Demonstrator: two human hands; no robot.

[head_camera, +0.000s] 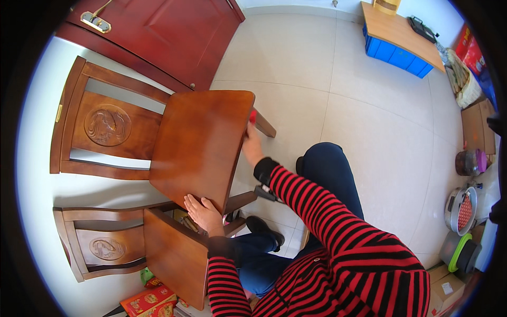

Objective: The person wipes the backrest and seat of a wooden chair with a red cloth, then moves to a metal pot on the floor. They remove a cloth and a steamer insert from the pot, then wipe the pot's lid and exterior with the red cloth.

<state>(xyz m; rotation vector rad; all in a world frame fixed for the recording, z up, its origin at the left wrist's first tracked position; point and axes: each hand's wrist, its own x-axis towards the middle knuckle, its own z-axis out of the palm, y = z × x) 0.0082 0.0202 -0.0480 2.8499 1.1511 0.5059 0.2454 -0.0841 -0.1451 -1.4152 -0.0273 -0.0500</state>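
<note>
A brown wooden chair stands before me, with a smooth seat (202, 138) and a slatted back whose middle panel (107, 125) bears a round carving. My left hand (204, 214) lies flat on the seat's near corner, fingers spread, holding nothing. At the seat's front edge is my right hand (252, 146), its fingers bent around a small red item (252, 116), possibly a cloth. Most of that item is hidden by the hand and the edge. One front leg (264, 124) shows just beyond it.
A second carved wooden chair (176, 253) stands close on the left, over red printed boxes (150, 301). Behind is a dark red door (166, 35). A board-topped blue crate (396, 55) sits far right. Cartons (478, 126), a jar (470, 162) and a round pan (461, 210) line the right side.
</note>
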